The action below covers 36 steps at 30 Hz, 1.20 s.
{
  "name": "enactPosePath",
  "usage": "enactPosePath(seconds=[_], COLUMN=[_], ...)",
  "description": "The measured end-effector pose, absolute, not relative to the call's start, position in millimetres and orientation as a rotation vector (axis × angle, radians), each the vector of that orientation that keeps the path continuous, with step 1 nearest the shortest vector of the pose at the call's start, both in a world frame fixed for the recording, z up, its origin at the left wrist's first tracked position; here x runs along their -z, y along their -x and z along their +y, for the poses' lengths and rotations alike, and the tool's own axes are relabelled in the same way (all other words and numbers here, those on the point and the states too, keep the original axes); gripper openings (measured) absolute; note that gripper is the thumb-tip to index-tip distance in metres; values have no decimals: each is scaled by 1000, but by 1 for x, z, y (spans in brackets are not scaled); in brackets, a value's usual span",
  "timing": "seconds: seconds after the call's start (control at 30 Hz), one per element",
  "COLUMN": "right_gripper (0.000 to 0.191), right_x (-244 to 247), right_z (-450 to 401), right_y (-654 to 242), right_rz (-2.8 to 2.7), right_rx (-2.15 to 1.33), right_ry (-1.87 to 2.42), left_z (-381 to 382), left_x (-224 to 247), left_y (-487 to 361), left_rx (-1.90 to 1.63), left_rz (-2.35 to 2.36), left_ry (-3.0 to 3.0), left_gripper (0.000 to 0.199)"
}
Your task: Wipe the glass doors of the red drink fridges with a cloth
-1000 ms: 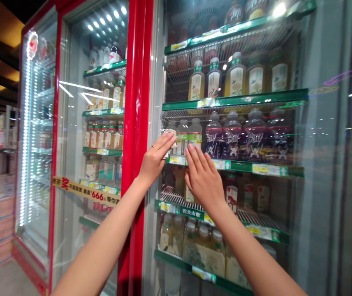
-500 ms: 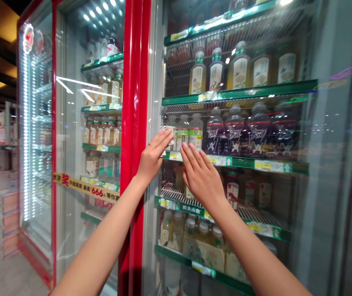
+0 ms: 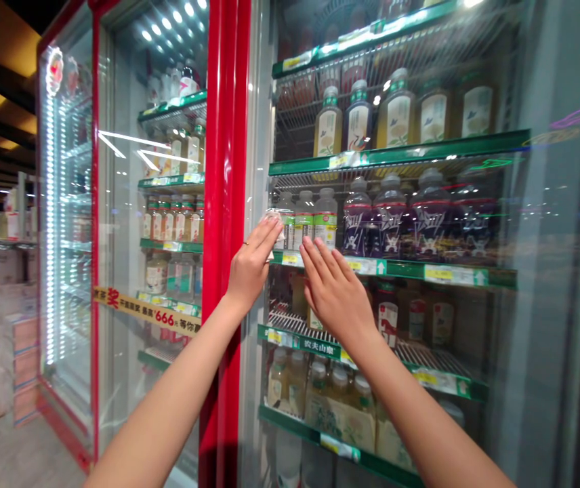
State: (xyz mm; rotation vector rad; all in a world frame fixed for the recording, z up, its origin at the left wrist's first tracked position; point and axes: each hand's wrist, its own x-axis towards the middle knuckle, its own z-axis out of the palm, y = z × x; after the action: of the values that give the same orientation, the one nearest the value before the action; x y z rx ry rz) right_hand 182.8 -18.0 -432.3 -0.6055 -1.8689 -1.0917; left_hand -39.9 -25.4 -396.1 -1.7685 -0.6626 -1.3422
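A white tissue or thin cloth (image 3: pixel 276 237) lies under the fingers of my left hand (image 3: pixel 254 254), pressed to the glass door (image 3: pixel 258 102) close to its red frame. A ring shows on that hand. My right hand (image 3: pixel 338 288) rests flat against the same glass, a little lower and to the right. Its fingers are stretched out, and it holds nothing. Behind the glass, near my fingertips, stand bottles with green-topped labels (image 3: pixel 325 217). Dark purple bottles (image 3: pixel 389 213) stand to their right. My palms are hidden.
A thick red frame (image 3: pixel 226 169) separates this door from another fridge door (image 3: pixel 122 237) on the left, which carries a printed strip (image 3: pixel 148 315). Green-edged shelves (image 3: pixel 402 156) hold several bottles inside. Stacked cartons (image 3: pixel 26 366) stand at the far left on the grey floor (image 3: pixel 56 454).
My left hand has slid slightly down and left over the glass with the tissue. My right hand stays about where it was on the door. The whole view has shifted a little.
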Motion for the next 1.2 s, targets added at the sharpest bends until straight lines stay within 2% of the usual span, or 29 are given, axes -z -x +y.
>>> enactPosePath(seconds=[0.27,0.4,0.57,0.83,1.1,1.2], right_gripper=[93,93,93,95,95,95], right_x=[432,433,433,432,431,431], right_z=[-21,-20,-19,-21,-21,-21], right_y=[-184,-184,-183,-184,-184,-185], right_rz=[-1890,-1877,-1868,-1877,-1925,-1939], right_rx=[1068,1065,1073,1070,992,979], right_ry=[603,596,582,590,596,599], left_z=[-13,-20,-32,-23,-32,-35], left_x=[348,373,397,341,392,391], left_y=[44,34,47,62,66,64], left_rx=[1454,1336,1227,1405,1450,1461], left_rz=[-752,-704,-747,-835,-923,-891], left_ry=[1613,1688,1705,1601,1578,1653], left_gripper=[90,92,84,79,75,79])
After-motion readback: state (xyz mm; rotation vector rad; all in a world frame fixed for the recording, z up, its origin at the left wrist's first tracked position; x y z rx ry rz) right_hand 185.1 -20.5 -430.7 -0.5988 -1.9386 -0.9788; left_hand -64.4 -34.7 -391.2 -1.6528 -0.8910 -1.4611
